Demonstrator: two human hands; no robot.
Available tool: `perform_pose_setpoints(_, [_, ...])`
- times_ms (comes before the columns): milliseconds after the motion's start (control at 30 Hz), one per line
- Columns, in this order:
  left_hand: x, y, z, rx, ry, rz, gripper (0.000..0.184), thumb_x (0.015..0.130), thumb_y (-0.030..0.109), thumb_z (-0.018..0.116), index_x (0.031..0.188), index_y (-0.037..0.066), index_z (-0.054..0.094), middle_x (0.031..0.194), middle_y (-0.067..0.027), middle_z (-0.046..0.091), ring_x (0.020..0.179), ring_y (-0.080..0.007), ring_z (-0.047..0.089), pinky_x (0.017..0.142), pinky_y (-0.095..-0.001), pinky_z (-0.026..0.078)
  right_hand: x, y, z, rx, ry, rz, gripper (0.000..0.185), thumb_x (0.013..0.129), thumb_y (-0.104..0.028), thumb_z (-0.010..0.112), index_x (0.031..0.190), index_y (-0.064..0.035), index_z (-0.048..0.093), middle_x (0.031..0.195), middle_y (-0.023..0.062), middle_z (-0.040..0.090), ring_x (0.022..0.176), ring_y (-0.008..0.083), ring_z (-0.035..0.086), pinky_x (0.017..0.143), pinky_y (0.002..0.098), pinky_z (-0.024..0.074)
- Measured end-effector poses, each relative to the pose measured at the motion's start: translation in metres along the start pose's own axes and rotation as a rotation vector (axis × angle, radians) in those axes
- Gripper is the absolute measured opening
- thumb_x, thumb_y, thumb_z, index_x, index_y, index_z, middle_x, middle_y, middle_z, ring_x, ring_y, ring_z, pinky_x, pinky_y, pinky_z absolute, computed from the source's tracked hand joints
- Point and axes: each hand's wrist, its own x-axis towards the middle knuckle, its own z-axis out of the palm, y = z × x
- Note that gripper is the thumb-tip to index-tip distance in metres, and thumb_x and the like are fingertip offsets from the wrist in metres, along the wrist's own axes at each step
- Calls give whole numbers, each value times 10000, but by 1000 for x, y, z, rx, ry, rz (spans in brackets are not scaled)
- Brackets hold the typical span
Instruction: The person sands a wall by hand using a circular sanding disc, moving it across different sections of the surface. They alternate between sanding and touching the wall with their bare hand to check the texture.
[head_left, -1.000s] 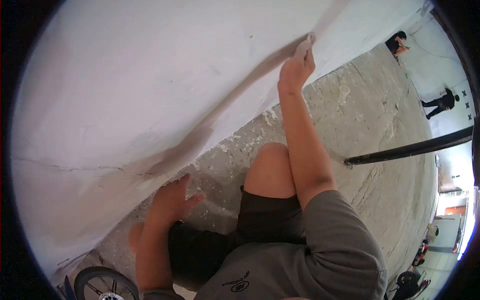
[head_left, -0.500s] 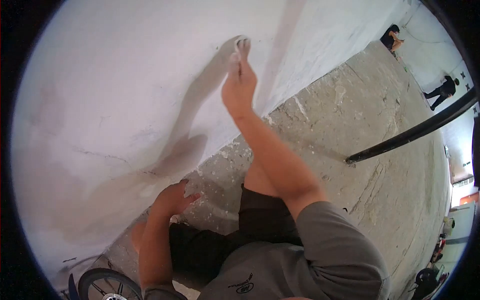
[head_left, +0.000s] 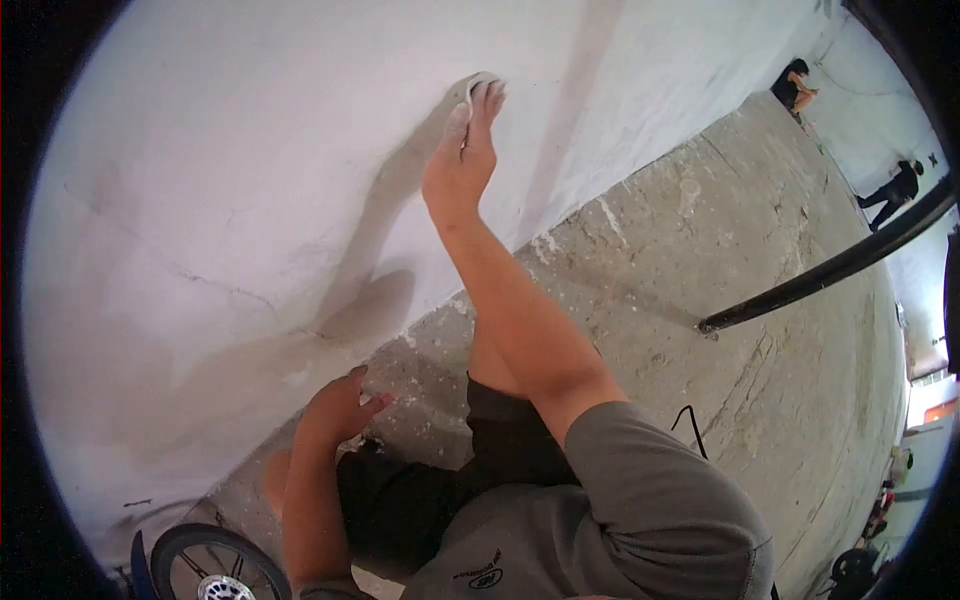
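My right hand [head_left: 460, 165] reaches up to the white wall [head_left: 270, 120], its fingers closed over a small pale piece of sandpaper [head_left: 474, 86] pressed against the surface. Whitish dust covers the thumb and fingertips, and most of the piece is hidden beneath them. Low down, near the foot of the wall, my left hand [head_left: 338, 404] hangs over my bent knee with thumb and fingers apart and nothing in it. Faint cracks and greyish patches mark the wall between the two hands.
A spoked wheel [head_left: 220, 570] stands at lower left. A black pole [head_left: 830, 265] rises from the rough concrete floor [head_left: 660, 240] on my right. Farther off, one person [head_left: 793, 88] sits by the wall and another person [head_left: 893, 192] stands.
My right hand and forearm have shifted slightly left, with the fingers still at the wall. My left hand is nearly unchanged. The view has turned a little.
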Motion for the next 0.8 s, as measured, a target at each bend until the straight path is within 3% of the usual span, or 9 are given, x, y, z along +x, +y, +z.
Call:
perform_pose_setpoints(33, [-1,-4,2,-14,44,5,744,871,509,668,1354,-34,504,1237,-285,612,1156,-423,591,977,-470,465,2,3,-2,-33,10,-50,482,1057,-184,401,1439,108,372,1558,291,264,1486,417,153,1213,418,175])
perform_pose_setpoints(167, [-6,-8,3,24,124,37,736,875,499,666,1360,-24,488,1291,-281,580,1200,-420,561,1001,-478,449,18,20,-15,-82,-34,-119,490,1053,-195,407,1440,104,378,1553,291,276,1487,401,172,1212,409,180])
perform_pose_setpoints(267, [-6,-15,4,-17,144,94,740,875,505,662,1379,-4,477,1254,-283,600,1174,-436,573,987,-490,456,39,33,-31,-56,60,56,498,1056,-227,398,1433,98,397,1551,274,297,1486,357,215,1208,377,196])
perform_pose_setpoints(333, [-7,-9,0,-16,139,84,743,875,506,660,1385,-1,473,1230,-287,611,1153,-442,585,979,-492,462,50,44,-43,-64,73,149,501,1059,-239,390,1434,93,402,1552,265,305,1486,342,227,1206,367,204])
perform_pose_setpoints(667, [37,1,-6,68,92,235,776,875,509,652,1390,-38,454,1185,-303,625,1100,-457,610,952,-493,484,60,88,-60,-158,121,66,534,1069,-269,370,1451,104,363,1561,266,289,1493,354,202,1198,377,215])
perform_pose_setpoints(800, [58,14,-11,69,-16,178,781,877,518,645,1392,-36,452,1201,-299,621,1106,-450,611,956,-488,483,61,85,-57,-151,131,60,536,1074,-279,370,1457,96,361,1557,266,298,1497,357,185,1201,385,206])
